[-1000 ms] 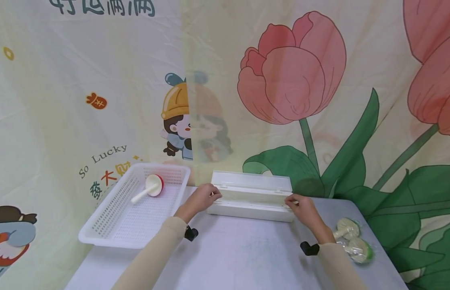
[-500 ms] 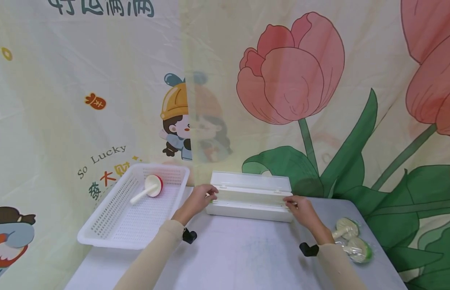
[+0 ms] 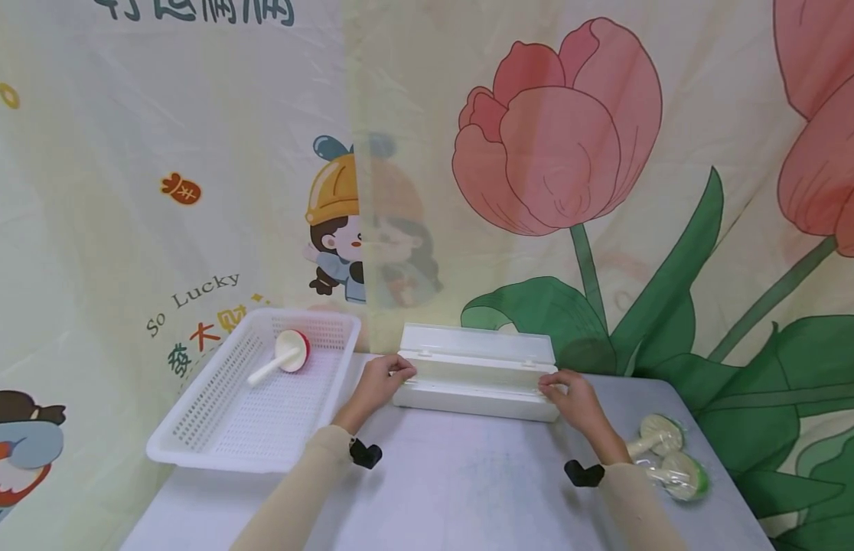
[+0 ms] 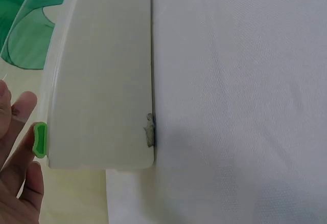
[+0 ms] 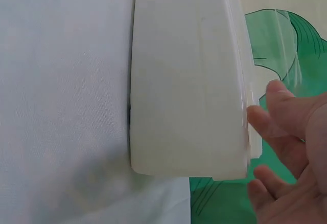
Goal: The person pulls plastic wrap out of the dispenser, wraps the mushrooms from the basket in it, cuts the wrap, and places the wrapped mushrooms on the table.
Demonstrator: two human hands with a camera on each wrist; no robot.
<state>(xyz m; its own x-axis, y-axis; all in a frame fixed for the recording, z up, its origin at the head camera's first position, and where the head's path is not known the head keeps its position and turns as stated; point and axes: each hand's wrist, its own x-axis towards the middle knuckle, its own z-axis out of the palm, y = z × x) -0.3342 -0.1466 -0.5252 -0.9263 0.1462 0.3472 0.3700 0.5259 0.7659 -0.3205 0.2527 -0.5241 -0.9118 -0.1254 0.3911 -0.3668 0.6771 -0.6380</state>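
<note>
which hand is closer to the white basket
Left. The left hand is right of the basket, by the left end of the white box; the right hand is farther, by its right end.

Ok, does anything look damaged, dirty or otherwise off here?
Yes: in the left wrist view, a ragged grey patch mars the lower front edge of the white box, near its left end. The surface around it looks smooth; whether it's dirt, residue or damage, I can't tell.

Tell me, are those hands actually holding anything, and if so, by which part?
It cannot be told: the left hand and right hand are at opposite ends of the open white box, but whether they pinch anything there is unclear.
</note>
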